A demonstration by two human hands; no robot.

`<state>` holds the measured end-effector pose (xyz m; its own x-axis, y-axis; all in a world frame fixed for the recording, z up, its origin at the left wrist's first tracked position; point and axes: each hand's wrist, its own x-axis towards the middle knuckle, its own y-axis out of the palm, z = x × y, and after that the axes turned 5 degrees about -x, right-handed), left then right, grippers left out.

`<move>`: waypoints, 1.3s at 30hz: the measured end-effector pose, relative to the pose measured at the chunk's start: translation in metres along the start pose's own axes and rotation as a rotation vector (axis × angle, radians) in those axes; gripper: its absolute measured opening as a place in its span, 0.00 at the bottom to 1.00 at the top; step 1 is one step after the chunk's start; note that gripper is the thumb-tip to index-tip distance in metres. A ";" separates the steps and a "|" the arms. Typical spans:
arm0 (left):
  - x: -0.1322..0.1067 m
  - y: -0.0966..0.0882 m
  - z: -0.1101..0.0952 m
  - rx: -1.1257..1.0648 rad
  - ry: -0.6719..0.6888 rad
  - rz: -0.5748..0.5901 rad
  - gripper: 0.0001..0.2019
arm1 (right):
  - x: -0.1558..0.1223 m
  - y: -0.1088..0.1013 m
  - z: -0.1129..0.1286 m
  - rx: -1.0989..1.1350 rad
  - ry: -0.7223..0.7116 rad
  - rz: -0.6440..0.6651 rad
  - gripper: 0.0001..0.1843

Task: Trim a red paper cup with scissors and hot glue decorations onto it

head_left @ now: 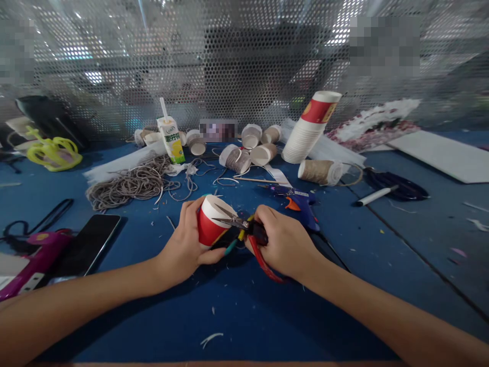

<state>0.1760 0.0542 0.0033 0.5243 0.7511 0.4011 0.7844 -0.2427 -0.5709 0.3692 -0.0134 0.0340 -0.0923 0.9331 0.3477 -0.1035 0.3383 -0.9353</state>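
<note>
My left hand (179, 250) is wrapped round a red and white paper cup (211, 227), held tilted above the blue table. In my right hand (284, 244) is a pair of scissors (263, 255) with red and black handles. Their blades are parted and lie at the cup's white end, on the side facing my right hand. Whether the blades have the paper between them I cannot tell. Just beyond my right hand lies a blue glue gun (301, 201) with an orange trigger.
A leaning stack of paper cups (305, 130) and several twine-wrapped cups (235, 159) stand or lie at the back. Left are a twine heap (128, 186), a drink carton (171, 140), a phone (89, 242) and a yellow crown (55, 153). A marker (376, 197) lies right.
</note>
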 end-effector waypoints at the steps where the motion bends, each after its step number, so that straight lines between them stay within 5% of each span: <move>1: 0.000 0.001 0.001 -0.015 0.002 0.000 0.42 | 0.000 0.000 0.000 -0.004 0.000 -0.025 0.07; 9: -0.001 0.000 0.000 -0.045 0.040 0.038 0.40 | -0.002 0.001 -0.001 0.011 -0.016 -0.165 0.07; 27: -0.005 0.000 -0.004 0.135 0.146 0.010 0.43 | -0.001 -0.006 0.001 -0.166 -0.141 0.034 0.07; 39: -0.008 0.003 -0.004 0.230 0.233 -0.037 0.49 | -0.005 -0.006 0.005 -0.232 -0.142 0.005 0.10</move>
<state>0.1756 0.0454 0.0015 0.5795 0.5899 0.5623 0.7226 -0.0528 -0.6893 0.3651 -0.0213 0.0382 -0.2320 0.9140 0.3330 0.1258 0.3676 -0.9214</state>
